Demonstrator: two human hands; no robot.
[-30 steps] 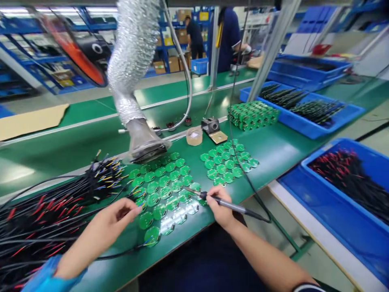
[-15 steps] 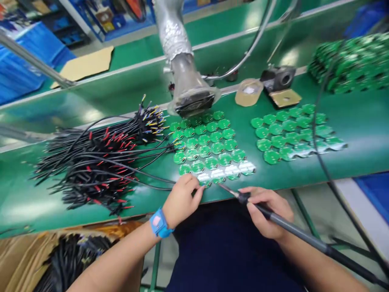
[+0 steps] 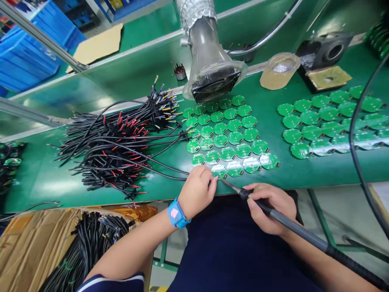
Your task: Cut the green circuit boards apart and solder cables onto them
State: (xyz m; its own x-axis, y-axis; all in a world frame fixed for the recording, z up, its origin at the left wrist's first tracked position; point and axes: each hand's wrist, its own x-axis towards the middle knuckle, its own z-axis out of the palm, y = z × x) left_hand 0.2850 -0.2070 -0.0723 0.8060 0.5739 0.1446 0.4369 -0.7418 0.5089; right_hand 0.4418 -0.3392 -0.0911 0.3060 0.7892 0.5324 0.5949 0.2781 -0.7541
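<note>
A worker's left hand (image 3: 197, 192), a blue wrist strap (image 3: 176, 213) at its wrist, curls at the near edge of a grid of round green circuit boards (image 3: 227, 154) laid out on a green assembly-line surface (image 3: 291, 172). Its fingers are bent inward, and whether they pinch anything cannot be told. The right hand (image 3: 272, 209) is closed around a black soldering iron (image 3: 291, 227), held like a pen, with the thin tip (image 3: 226, 184) just beside a board in the closest row. To the left of the grid lies a loose bundle of black wires (image 3: 115, 146) with red and yellow ends, some long leads reaching toward the boards. A second group of boards (image 3: 328, 121) sits to the right. A fume extractor hood (image 3: 214, 81) with a fan grille stands at the far edge of the grid, near a clear round cup (image 3: 279, 71) and a black iron stand (image 3: 323, 52). More wires (image 3: 94, 247) fill a cardboard box (image 3: 33, 243) at the lower left, below the surface, and blue crates (image 3: 30, 52) are stacked in the background.
</note>
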